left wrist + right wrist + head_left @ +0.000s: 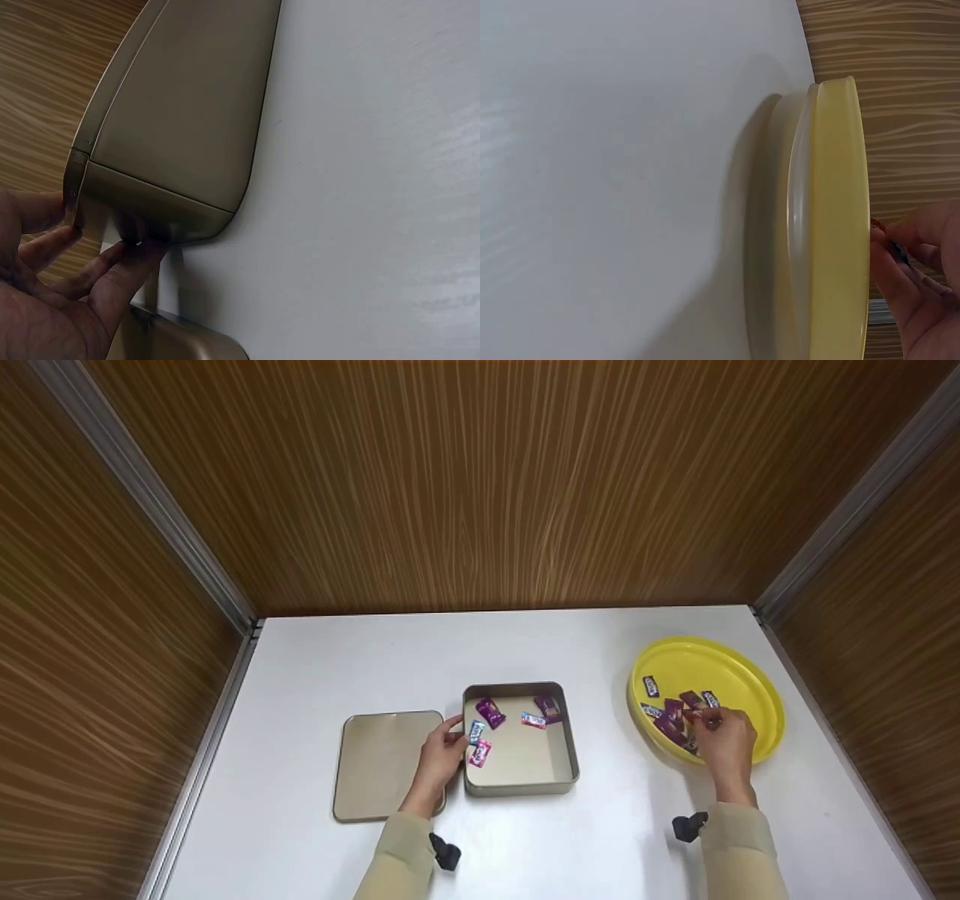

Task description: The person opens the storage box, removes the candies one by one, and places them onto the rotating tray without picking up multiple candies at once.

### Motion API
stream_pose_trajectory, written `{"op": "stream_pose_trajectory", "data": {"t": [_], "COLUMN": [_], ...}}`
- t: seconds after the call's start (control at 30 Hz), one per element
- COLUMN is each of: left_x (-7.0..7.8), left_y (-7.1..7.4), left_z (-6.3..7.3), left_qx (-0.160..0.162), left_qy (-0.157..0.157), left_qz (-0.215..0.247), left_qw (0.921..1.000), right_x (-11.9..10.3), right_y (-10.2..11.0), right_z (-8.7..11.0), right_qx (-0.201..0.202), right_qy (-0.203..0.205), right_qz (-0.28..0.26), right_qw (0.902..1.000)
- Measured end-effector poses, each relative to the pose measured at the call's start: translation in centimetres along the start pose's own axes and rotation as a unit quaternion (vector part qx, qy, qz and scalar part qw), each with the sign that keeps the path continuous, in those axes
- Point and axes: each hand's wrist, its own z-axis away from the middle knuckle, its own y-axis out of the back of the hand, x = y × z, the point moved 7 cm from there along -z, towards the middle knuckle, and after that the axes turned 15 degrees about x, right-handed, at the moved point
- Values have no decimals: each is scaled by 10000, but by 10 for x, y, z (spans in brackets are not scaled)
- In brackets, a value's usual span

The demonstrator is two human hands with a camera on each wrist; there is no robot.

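A square metal tin box (521,789) stands in the middle of the table with several wrapped candies (491,712) inside, in purple, pink and blue wrappers. My left hand (440,757) grips its left wall; in the left wrist view, fingertips (51,208) lie at the rim and others press the outer side. On the right, a round yellow tray (739,675) carries several more wrapped candies (670,727), gathered toward its near left part. Over these, my right hand (725,746) pinches a small candy (899,252) with a dark wrapper between thumb and fingers, just past the tray's rim.
The flat tin lid (379,765) lies left of the box, partly under my left forearm. Wood-patterned panels (480,487) rise behind and on both sides of the white table (600,840). A black wrist camera (446,853) sits on each sleeve.
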Motion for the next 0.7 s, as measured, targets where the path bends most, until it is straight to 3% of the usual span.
{"op": "stream_pose_trajectory", "data": {"t": [0.7], "left_x": [-1], "left_y": [0], "left_z": [-2], "left_qx": [50], "left_qy": [-18], "left_qz": [-34], "left_qw": [10000], "right_x": [0], "right_y": [-14], "right_z": [1], "right_qx": [-443], "right_qy": [319], "right_qz": [77], "right_qw": [9985]}}
